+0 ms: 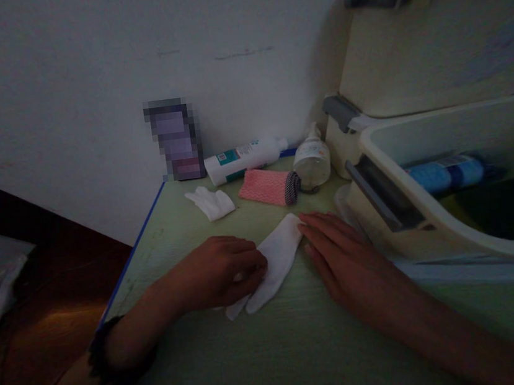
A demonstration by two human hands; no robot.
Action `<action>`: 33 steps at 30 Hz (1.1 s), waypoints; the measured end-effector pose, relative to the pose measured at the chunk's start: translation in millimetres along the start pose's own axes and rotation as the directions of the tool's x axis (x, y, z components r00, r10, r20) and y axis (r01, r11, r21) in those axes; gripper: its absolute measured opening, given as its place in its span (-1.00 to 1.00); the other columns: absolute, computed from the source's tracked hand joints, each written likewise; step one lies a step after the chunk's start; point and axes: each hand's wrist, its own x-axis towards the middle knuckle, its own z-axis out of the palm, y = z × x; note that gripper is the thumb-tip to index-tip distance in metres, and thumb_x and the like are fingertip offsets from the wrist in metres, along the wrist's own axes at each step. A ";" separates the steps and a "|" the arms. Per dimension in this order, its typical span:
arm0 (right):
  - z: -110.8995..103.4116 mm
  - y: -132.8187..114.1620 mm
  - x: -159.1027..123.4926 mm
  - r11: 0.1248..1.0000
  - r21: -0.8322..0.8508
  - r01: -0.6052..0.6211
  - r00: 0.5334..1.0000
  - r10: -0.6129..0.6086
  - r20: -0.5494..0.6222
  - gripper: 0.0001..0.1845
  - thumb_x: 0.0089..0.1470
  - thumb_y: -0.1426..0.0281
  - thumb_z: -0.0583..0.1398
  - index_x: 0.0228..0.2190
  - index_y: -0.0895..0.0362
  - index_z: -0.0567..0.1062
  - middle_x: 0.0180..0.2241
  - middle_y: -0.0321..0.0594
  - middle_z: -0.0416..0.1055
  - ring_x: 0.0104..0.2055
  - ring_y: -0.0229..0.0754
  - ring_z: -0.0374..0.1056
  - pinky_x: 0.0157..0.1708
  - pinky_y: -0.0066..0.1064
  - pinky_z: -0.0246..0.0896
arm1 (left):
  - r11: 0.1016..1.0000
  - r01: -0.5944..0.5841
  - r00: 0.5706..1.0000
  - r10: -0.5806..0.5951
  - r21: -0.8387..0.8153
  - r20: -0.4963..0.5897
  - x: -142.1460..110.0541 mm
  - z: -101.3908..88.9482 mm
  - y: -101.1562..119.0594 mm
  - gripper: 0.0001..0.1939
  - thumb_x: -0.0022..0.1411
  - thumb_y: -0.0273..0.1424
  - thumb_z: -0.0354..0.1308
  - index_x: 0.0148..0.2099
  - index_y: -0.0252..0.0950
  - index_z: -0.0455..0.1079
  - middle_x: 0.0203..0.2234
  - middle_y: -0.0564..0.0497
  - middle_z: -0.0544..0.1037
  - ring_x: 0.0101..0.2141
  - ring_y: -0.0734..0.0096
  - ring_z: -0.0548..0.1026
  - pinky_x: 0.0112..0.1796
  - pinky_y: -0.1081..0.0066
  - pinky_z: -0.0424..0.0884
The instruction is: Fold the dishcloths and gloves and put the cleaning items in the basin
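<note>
A thin white folded cloth (277, 263) lies slantwise on the pale green table (268, 360), narrow, with rounded ends; whether it is a sock or a wipe I cannot tell. My left hand (224, 268) has its fingers curled onto the cloth's left side, pinching it near the lower end. At the upper right end, my right hand (344, 257) lies with fingers stretched out and fingertips touching the cloth. Just beyond sit a crumpled white cloth (214, 203) and a red-and-white checked rolled cloth (265, 186) with a dark patterned end.
Against the wall are a phone-like blurred object (178, 139), a white bottle (246, 158) on its side and a clear pump bottle (312, 161). On the right, an open cream storage box (380, 202) holds a blue bottle (451, 173). The table's blue edge (135, 245) runs along the left.
</note>
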 end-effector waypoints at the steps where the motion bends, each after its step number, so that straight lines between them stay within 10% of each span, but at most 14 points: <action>1: 0.3 -0.4 -0.7 1.000 -0.002 -0.003 1.000 0.003 0.009 -0.58 0.16 0.48 -0.04 -0.02 0.40 0.39 0.05 0.09 0.31 0.11 0.03 0.19 0.11 -0.10 0.11 | 0.997 0.008 1.000 -0.007 -0.071 0.003 -0.8 -1.3 0.0 -0.80 0.27 -0.45 -0.05 -0.27 -0.33 0.40 -0.51 0.03 0.45 -0.49 0.49 0.39 -0.42 0.50 0.30; 13: 17.7 -12.5 1.1 0.985 -0.029 -0.167 0.978 0.170 0.125 -0.42 0.19 0.30 -0.07 0.17 0.37 0.12 0.19 0.31 0.01 0.24 0.17 -0.09 0.12 0.00 -0.02 | 0.999 0.022 0.992 -0.025 -0.028 -0.120 4.2 9.1 -9.6 -0.84 0.20 -0.49 0.03 -0.17 -0.31 0.37 -0.04 -0.15 0.35 0.02 0.22 0.26 0.02 0.21 0.24; 19: 19.8 -14.8 7.8 0.984 -0.020 -0.175 0.975 0.176 0.134 -0.46 0.19 0.30 -0.07 0.14 0.31 0.19 0.18 0.18 0.09 0.22 0.15 -0.04 0.13 0.00 -0.04 | 0.988 0.089 0.983 -0.108 -0.129 -0.150 6.0 12.0 -2.2 -0.90 0.22 -0.42 0.02 -0.26 -0.32 0.33 -0.14 -0.11 0.38 -0.08 0.30 0.33 -0.03 0.25 0.30; 25: 18.7 -12.8 5.2 0.987 0.105 -0.123 0.985 0.109 0.133 -0.44 0.17 0.33 -0.03 0.13 0.38 0.17 0.17 0.09 0.12 0.23 0.09 -0.04 0.16 0.00 -0.05 | 0.949 0.315 0.917 -0.308 -0.015 -0.252 5.4 26.8 -12.4 -0.53 0.25 -0.29 -0.01 0.14 -0.43 0.12 0.06 -0.27 0.26 0.09 0.12 0.19 0.08 0.03 0.17; 33: 22.0 -12.6 4.1 0.950 0.296 -0.101 0.993 0.076 0.095 -0.42 0.12 0.41 0.00 0.14 0.41 0.08 0.15 0.15 0.14 0.21 0.00 0.02 0.18 -0.04 -0.09 | 0.958 0.278 0.919 -0.286 -0.070 -0.270 4.2 30.2 -17.0 -0.63 0.25 -0.32 0.01 0.08 -0.32 0.24 0.07 -0.18 0.28 0.10 0.16 0.17 0.10 0.05 0.12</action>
